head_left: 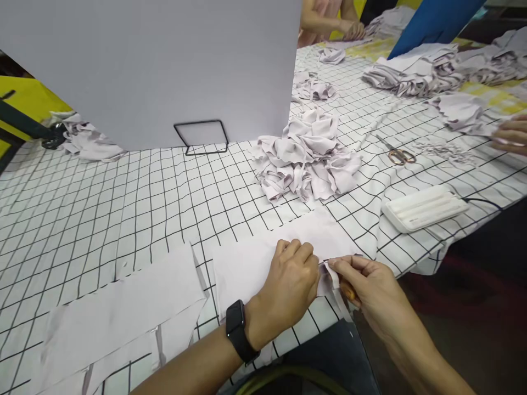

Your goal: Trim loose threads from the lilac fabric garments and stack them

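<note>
A pale lilac fabric piece (pixel 242 266) lies flat on the table before me. My left hand (pixel 293 280), wearing a black watch on its wrist, is closed on the right part of this piece, knuckles up. Close beside it, my right hand (pixel 373 285) pinches a narrow fabric strip (pixel 336 291) between thumb and forefinger at the cloth's edge. Under those fingers shows an orange-brown rounded handle (pixel 348 291), like that of scissors; its rest is hidden by the hand. More flat fabric pieces (pixel 123 312) lie to the left, partly overlapping.
A grey panel (pixel 148 71) on a black wire stand rises at the back. Crumpled fabric (pixel 307 159) lies heaped beyond my hands. Scissors (pixel 399 154), thread scraps (pixel 447 152) and a white power strip (pixel 426 208) lie right. Other people's hands (pixel 513 134) and fabric stacks appear farther right.
</note>
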`<state>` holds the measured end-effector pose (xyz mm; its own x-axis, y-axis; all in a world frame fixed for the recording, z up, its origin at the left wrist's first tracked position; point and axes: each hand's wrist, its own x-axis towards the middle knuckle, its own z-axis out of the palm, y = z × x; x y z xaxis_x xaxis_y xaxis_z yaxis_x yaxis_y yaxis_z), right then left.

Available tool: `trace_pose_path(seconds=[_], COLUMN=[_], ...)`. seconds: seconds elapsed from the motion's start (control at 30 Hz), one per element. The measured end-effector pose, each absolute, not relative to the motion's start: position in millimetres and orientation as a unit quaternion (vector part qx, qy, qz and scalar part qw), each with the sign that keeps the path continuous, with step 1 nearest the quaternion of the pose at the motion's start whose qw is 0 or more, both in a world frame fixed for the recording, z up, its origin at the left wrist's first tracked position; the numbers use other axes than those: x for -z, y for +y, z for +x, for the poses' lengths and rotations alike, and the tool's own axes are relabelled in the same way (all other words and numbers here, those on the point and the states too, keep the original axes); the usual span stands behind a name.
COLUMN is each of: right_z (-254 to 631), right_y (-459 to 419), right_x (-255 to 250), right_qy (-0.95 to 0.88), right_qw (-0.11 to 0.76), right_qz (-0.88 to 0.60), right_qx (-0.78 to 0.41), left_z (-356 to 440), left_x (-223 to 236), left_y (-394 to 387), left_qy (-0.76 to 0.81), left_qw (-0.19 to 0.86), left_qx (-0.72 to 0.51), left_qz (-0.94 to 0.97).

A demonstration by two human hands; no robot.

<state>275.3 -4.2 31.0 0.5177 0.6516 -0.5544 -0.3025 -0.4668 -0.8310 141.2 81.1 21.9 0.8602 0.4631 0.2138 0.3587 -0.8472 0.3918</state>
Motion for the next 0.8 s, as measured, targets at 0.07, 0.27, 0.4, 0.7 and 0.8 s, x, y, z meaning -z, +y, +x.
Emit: trace_pose_path(seconds=[0.07,0.27,0.4,0.7,0.8], right_z=[275.6,274.7,274.1,280.0,278.9], right_y=[-3.9,-3.1,-4.0,2.6,-14.5], right_x=[-30.3,-31.3,-31.8,-39.4,-39.7], right_qy=[-0.119,-0.101,-0.110,-0.186,-0.289], right_qw=[0.508,0.511,0.497,0.419,0.377], right_qz=[-0.706,-0.702,-0.700,-0.731,-0.794], right_qx=[-0.479,-0.486,-0.501,-0.506,-0.379], left_z=[141.4,140.7,141.3,145.4,142.8], left_x=[-20.4,-20.2,-20.6,-18.4,-24.8], left_y=[80.9,79.3,79.4,81.7,81.2], left_qy=[0.212,0.199,0.196,0.151,0.159], left_qw=[0.168,0.151,0.140,0.074,0.101], left_qx=[-0.156,-0.162,-0.154,-0.136,-0.103], left_qz=[0.950,0.955,0.958,0.976,0.977])
